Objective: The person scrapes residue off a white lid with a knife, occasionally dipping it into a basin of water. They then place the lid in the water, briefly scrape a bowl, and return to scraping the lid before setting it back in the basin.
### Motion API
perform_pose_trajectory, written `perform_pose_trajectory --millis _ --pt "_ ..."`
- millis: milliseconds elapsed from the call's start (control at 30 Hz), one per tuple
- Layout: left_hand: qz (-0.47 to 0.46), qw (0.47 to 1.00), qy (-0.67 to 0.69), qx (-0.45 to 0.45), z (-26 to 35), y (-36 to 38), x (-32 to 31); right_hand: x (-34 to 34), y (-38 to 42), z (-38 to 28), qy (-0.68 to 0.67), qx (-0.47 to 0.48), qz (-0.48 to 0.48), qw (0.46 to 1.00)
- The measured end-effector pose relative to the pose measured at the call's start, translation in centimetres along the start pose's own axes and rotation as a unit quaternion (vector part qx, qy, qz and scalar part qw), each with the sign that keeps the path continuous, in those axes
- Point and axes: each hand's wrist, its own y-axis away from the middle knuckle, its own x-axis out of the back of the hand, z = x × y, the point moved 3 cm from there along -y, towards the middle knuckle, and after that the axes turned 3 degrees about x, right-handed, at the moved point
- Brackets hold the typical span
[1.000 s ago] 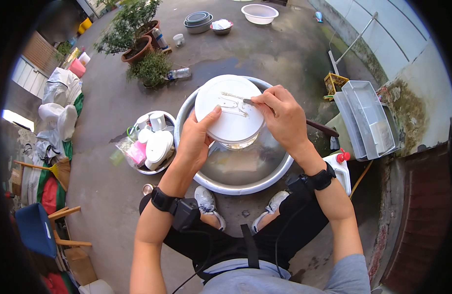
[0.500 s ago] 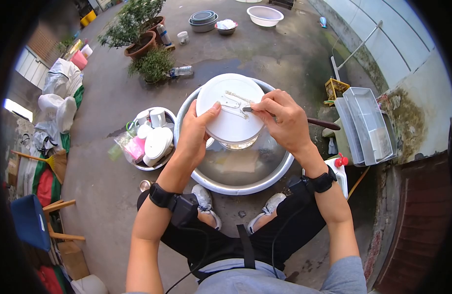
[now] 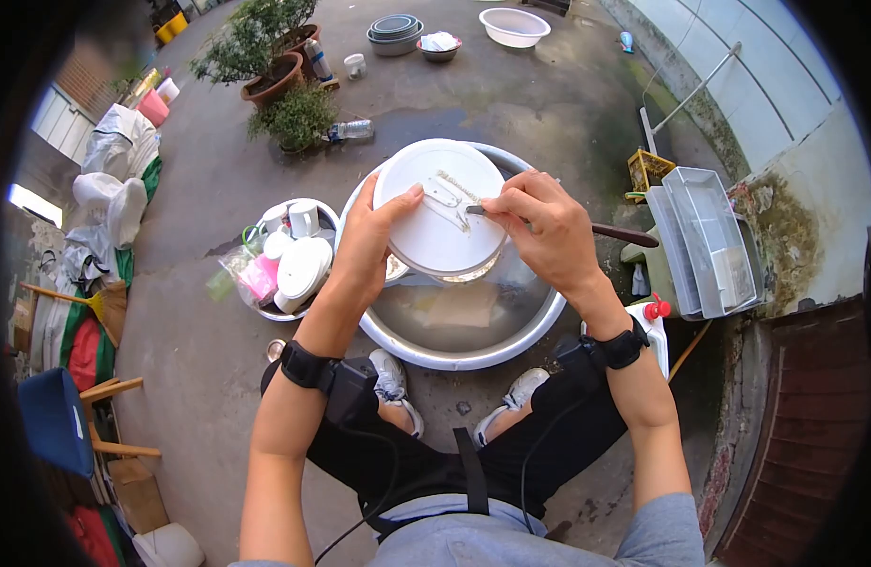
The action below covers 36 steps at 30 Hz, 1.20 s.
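My left hand (image 3: pixel 367 231) grips the near-left edge of a white round lid (image 3: pixel 435 236), thumb on top. On its flat face are raised, beige-grey marks like old glue. Closed round a knife-like tool is my right hand (image 3: pixel 547 227); its dark brown handle (image 3: pixel 629 235) sticks out to the right, and a small dark metal tip (image 3: pixel 474 210) touches the lid near the marks. The middle of the tool is hidden by my fingers. Under the lid stands a large metal basin (image 3: pixel 464 362) with cloudy water and a submerged beige piece (image 3: pixel 462 306).
Left of the basin, a smaller bowl holds white cups (image 3: pixel 304 219), a white lidded container (image 3: pixel 305 269) and a pink packet (image 3: pixel 260 278). A white jug with a red cap (image 3: pixel 657 310) stands right. Clear plastic bins (image 3: pixel 705 241) and potted plants (image 3: pixel 294 118) are farther off.
The lid has shifted slightly left and turned a little in my left hand. The tool tip stays against its face, and my right hand has barely moved.
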Motion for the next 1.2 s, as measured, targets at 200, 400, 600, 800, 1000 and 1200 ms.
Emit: perform_pose_trajectory --millis 200,400,600,800,1000,1200 --pt "0.024 0.999 0.004 -0.022 0.2 -0.1 0.4 -0.3 0.2 -0.3 0.003 0.011 -0.019 1.000" --pt "0.016 0.998 -0.008 -0.059 0.1 -0.1 0.3 -0.5 0.4 -1.1 0.039 -0.015 0.016 0.999" --pt "0.025 0.997 -0.017 -0.074 0.2 -0.6 0.9 -0.7 0.3 -0.6 0.040 0.018 -0.009 0.999" --pt "0.000 0.992 0.108 0.064 -0.1 -2.1 2.3 -2.4 0.0 1.4 -0.150 -0.120 0.005 0.981" --pt "0.002 0.993 0.114 0.013 1.2 -2.1 2.7 -3.3 -1.3 1.4 -0.212 -0.158 -0.005 0.964" --pt "0.045 0.985 0.169 -0.005 -0.2 -3.7 3.1 -4.0 -1.7 0.9 -0.211 -0.159 0.005 0.964"
